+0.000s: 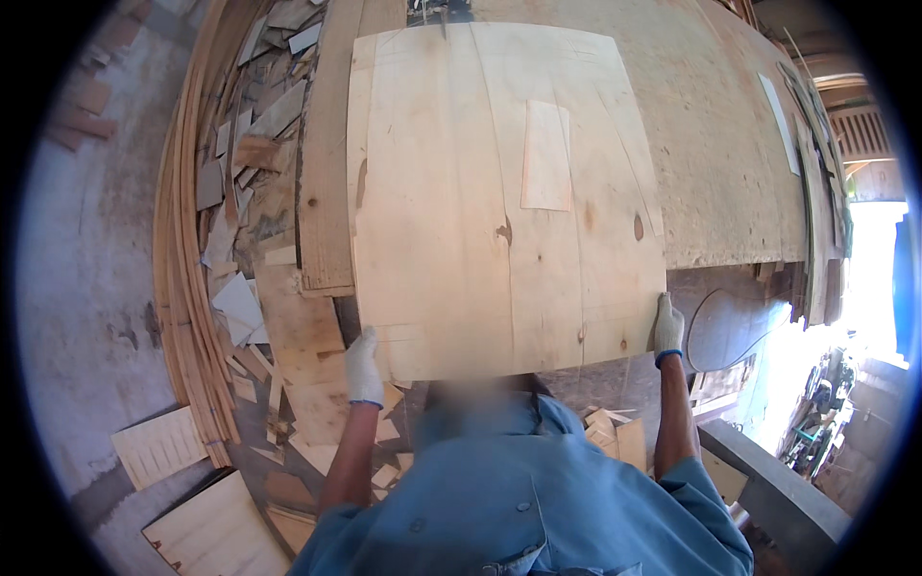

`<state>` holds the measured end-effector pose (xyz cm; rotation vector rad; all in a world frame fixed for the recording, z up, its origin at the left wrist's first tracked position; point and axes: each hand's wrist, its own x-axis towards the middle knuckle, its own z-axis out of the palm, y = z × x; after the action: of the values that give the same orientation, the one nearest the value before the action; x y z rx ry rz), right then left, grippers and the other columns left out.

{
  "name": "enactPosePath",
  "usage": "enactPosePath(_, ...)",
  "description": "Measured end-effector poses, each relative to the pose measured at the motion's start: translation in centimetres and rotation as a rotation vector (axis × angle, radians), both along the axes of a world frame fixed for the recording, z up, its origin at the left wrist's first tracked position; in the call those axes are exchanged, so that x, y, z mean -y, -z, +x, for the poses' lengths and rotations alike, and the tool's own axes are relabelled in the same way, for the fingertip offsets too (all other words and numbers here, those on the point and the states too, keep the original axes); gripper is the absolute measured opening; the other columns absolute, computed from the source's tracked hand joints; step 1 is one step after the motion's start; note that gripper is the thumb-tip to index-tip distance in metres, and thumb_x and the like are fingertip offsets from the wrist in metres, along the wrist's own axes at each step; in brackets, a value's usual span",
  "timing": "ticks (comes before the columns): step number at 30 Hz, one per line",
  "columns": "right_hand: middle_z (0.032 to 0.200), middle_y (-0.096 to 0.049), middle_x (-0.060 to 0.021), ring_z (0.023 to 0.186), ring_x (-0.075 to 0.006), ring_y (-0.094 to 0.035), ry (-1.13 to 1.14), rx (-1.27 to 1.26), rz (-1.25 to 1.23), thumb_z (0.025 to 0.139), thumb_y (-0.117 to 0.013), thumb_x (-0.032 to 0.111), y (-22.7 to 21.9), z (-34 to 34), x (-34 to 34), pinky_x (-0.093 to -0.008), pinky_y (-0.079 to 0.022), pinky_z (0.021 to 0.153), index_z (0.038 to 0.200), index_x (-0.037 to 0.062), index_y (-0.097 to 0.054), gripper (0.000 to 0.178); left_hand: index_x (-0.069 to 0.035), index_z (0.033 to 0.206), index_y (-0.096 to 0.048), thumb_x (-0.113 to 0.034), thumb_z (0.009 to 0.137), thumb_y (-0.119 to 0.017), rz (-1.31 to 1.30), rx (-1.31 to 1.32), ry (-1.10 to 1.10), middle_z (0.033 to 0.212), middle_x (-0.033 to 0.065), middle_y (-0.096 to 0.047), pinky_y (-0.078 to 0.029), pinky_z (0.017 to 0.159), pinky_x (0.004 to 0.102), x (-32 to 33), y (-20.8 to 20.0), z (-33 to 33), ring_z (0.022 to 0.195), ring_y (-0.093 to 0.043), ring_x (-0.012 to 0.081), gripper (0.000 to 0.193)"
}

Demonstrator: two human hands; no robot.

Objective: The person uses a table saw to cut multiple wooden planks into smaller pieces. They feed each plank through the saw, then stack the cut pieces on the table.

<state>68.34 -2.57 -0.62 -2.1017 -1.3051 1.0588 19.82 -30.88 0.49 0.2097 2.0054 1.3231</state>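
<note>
A large pale plywood sheet (432, 182) with knots and cracks stretches out in front of me, its far part over the wooden worktable. My left hand (364, 370), in a white knit glove, grips its near left corner with the thumb up along the edge. At the near right corner my right hand (669, 328), gloved the same way, holds the sheet's side. The fingers of both hands are partly hidden beneath the wood. Lying on the sheet, right of its middle, is a small rectangular piece of thin wood (546, 156).
The broad worktable (730, 173) extends to the right, with a thick plank (327, 192) along its left. Long thin strips (178, 240) and scrap offcuts (240, 307) crowd the left side. More boards (216, 528) lie at lower left; a grey beam (773, 494) is at lower right.
</note>
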Motion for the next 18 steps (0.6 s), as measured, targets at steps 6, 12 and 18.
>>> enactPosePath(6, 0.057, -0.048, 0.0012, 0.054, -0.0095, -0.042, 0.016, 0.039, 0.010, 0.096, -0.050, 0.045, -2.2, 0.1, 0.2, -0.0323, -0.034, 0.050, 0.069, -0.0014, -0.060, 0.055, 0.008, 0.107, -0.063, -0.037, 0.100, -0.049, 0.068, 0.119, -0.044, 0.103, 0.0086, -0.066, -0.047, 0.084, 0.0296, 2.1, 0.0, 3.0, 0.094, -0.059, 0.0131, 0.048)
enactPosePath(12, 0.056, -0.050, 0.0002, 0.056, -0.0106, -0.044, 0.035, 0.064, -0.021, 0.095, -0.051, 0.045, -0.8, 3.0, 1.9, -0.0330, -0.037, 0.052, 0.075, -0.0049, -0.063, 0.055, 0.006, 0.106, -0.063, -0.038, 0.098, -0.051, -0.104, 0.166, 0.002, 0.100, 0.0042, -0.064, -0.046, 0.086, 0.0324, 4.1, -0.4, 4.5, 0.098, -0.056, 0.0116, 0.046)
enactPosePath(18, 0.059, -0.052, -0.0001, 0.057, -0.0102, -0.044, -0.004, 0.036, -0.058, 0.095, -0.051, 0.047, -1.5, 0.8, -1.4, -0.0320, -0.038, 0.053, 0.074, -0.0041, -0.064, 0.057, 0.001, 0.102, -0.066, -0.039, 0.098, -0.052, -0.214, 0.006, 0.046, 0.097, 0.0018, -0.064, -0.046, 0.084, 0.0295, 2.2, 2.4, 2.5, 0.093, -0.057, 0.0100, 0.042)
